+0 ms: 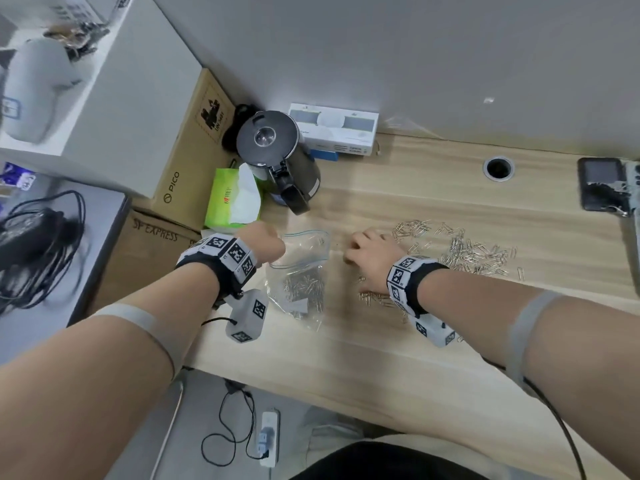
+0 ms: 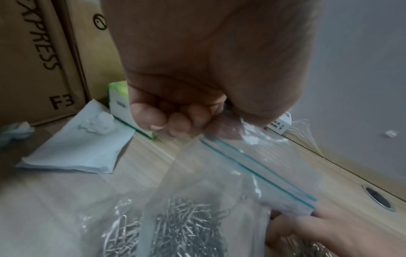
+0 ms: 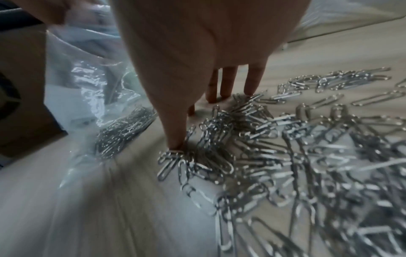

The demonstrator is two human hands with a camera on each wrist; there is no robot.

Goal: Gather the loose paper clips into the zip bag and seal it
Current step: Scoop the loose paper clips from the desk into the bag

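A clear zip bag with a blue-green zip strip stands slumped on the wooden table, its mouth open. A heap of silver paper clips lies in its bottom. My left hand pinches the bag's top rim at its left corner, fingers curled. Just right of the bag, my right hand rests on the table. Its straight fingers and thumb touch the near edge of the loose paper clips, which spread to the right. More clips lie under the right wrist.
A black kettle, a green tissue pack and a white box stand behind the bag. Cardboard boxes line the table's left end. A cable hole and a black device sit at far right.
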